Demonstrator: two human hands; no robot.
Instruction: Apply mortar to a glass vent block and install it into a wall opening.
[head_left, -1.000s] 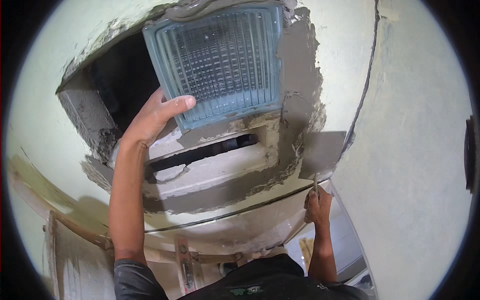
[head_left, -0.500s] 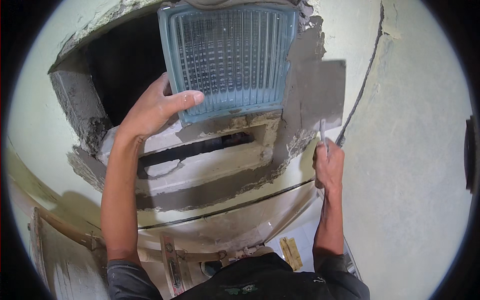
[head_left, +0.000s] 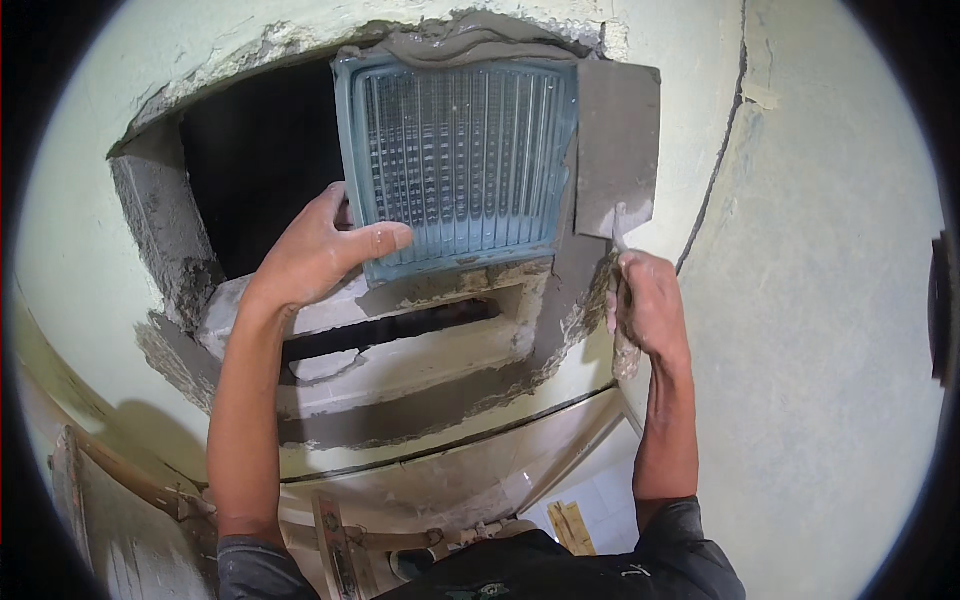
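A ribbed, bluish glass block [head_left: 465, 165] stands in the right part of a rough wall opening. My left hand [head_left: 325, 245] grips its lower left edge, thumb on the front face and fingers around the side, partly hidden. Wet grey mortar [head_left: 480, 40] lies in a thick ridge along the block's top. With my right hand [head_left: 652, 300] I hold the handle of a trowel [head_left: 618, 145]. Its flat rectangular blade lies against the wall beside the block's right edge, covering part of the mortar there.
Left of the block, the opening [head_left: 250, 150] is dark. A pale ledge with a narrow slot [head_left: 400, 330] runs below, edged by a grey mortar band [head_left: 400, 425]. A crack [head_left: 715, 190] runs down the wall at right. A level-like bar [head_left: 335, 545] and a yellowish piece [head_left: 570, 525] show low down.
The trowel has moved up and left, closer to the block's right edge. My left hand keeps its grip on the block. The whole view has shifted slightly, showing more mortar above.
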